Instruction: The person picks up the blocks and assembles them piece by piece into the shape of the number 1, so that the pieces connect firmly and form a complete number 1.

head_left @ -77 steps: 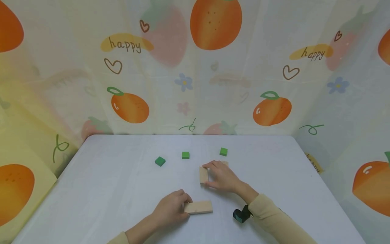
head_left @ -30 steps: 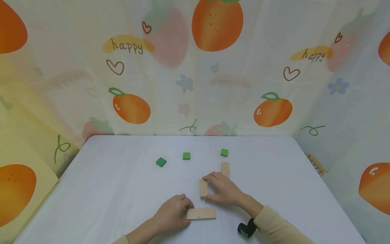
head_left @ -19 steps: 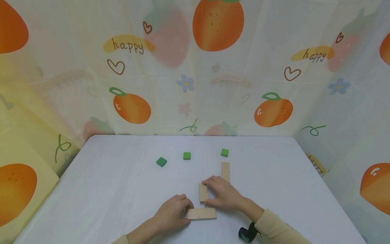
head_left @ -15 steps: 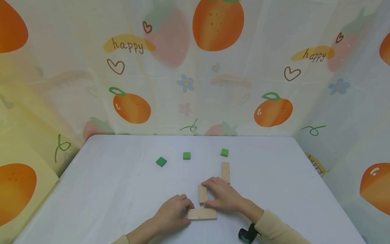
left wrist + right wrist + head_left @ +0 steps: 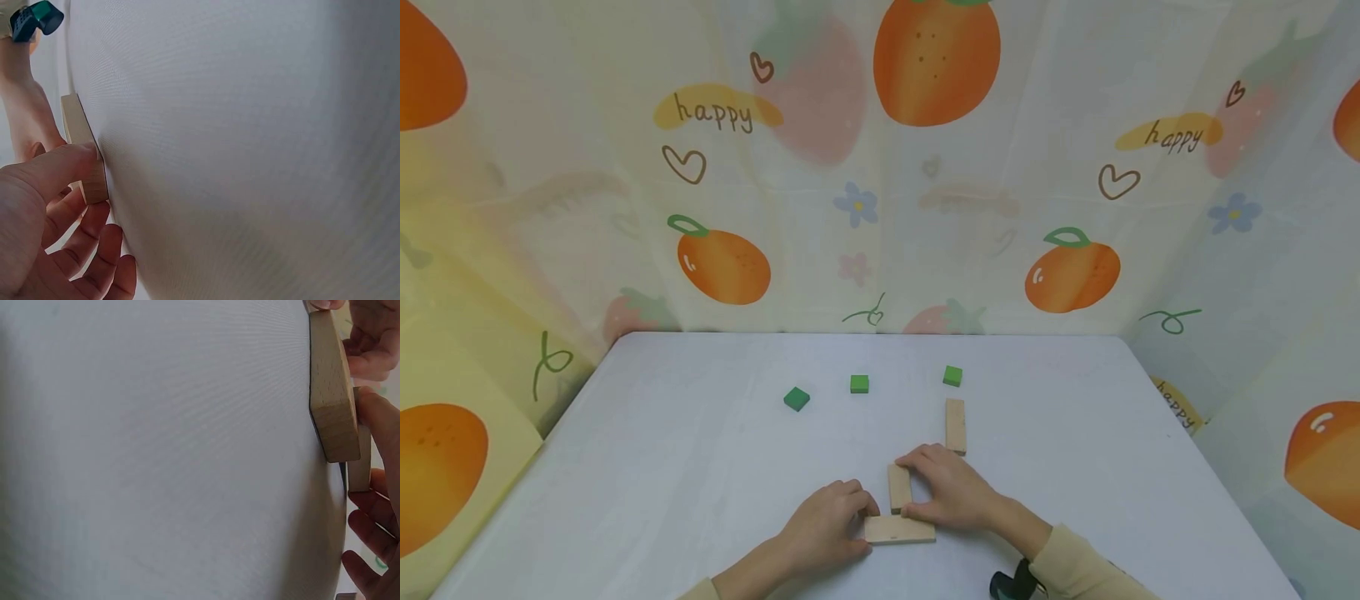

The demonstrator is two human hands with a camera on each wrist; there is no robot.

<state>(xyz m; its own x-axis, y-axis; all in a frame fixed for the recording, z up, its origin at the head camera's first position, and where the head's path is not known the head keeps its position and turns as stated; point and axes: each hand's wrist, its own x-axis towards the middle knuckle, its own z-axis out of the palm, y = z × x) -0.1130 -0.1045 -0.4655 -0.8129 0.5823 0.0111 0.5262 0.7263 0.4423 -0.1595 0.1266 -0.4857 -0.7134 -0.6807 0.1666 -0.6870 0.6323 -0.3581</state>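
Observation:
Three plain wooden blocks lie on the white table (image 5: pixel 700 467). My left hand (image 5: pixel 863 517) grips the left end of the near wooden block (image 5: pixel 901 530), which lies crosswise; the thumb (image 5: pixel 59 169) presses its end (image 5: pixel 87 169). My right hand (image 5: pixel 917 482) pinches the middle wooden block (image 5: pixel 898 487) between thumb and fingers. That block lies lengthwise, its near end touching the near block. In the right wrist view the near block (image 5: pixel 330 394) and the middle block (image 5: pixel 359 462) meet edge to edge. The far wooden block (image 5: pixel 955 426) lies alone beyond my right hand.
Three small green cubes sit in a row farther back: left (image 5: pixel 796 398), middle (image 5: pixel 859 383), right (image 5: pixel 952 376). Fruit-printed curtains (image 5: pixel 880 167) wall in the table on three sides. A dark wrist camera (image 5: pixel 1011 585) shows on my right forearm.
My right hand has slid the middle block toward me, away from the far block, until it meets the near block. The left hand has held the near block almost in place.

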